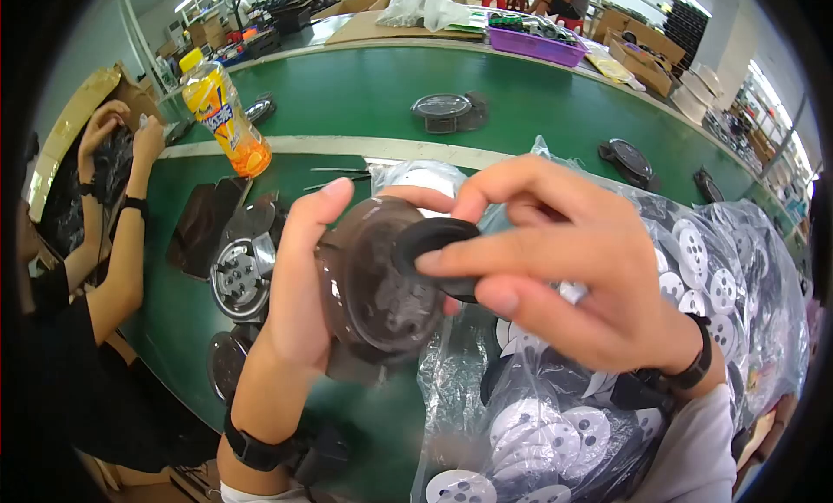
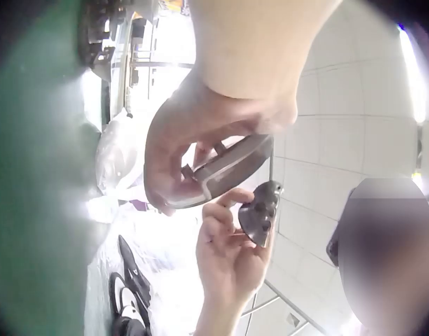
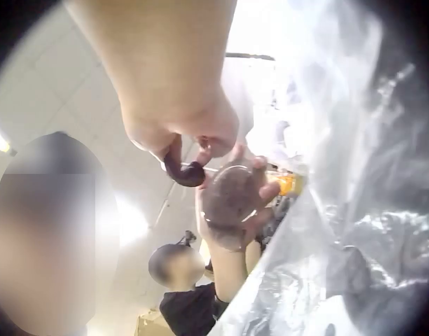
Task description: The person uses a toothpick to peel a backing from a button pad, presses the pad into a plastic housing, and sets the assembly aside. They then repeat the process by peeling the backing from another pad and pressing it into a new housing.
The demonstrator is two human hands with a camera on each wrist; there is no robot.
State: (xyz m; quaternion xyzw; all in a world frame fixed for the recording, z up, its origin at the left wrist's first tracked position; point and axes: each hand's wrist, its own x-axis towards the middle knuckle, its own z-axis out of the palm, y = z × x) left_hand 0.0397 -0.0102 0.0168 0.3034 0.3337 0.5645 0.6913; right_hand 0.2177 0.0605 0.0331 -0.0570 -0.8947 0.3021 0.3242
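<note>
A round, brown see-through plastic housing [image 1: 369,282] is held up in my left hand [image 1: 295,286], the thumb along one side and fingers behind it. In the left wrist view, the housing [image 2: 235,168] appears edge-on in that hand's grip. My right hand [image 1: 581,269] pinches a thin black disc [image 1: 434,238] between thumb and fingers. In the head view this disc overlaps the right side of the housing; holes show in the disc [image 2: 260,213] in the left wrist view. From the right wrist, the disc [image 3: 183,171] looks curved, close beside the housing [image 3: 232,196].
Clear plastic bags of white discs [image 1: 555,438] with holes cover the bench at right. More housings [image 1: 239,277] lie at left, near an orange drink bottle [image 1: 224,112]. Others [image 1: 442,108] sit on the green belt [image 1: 347,91]. Another person's arm [image 1: 121,260] is at far left.
</note>
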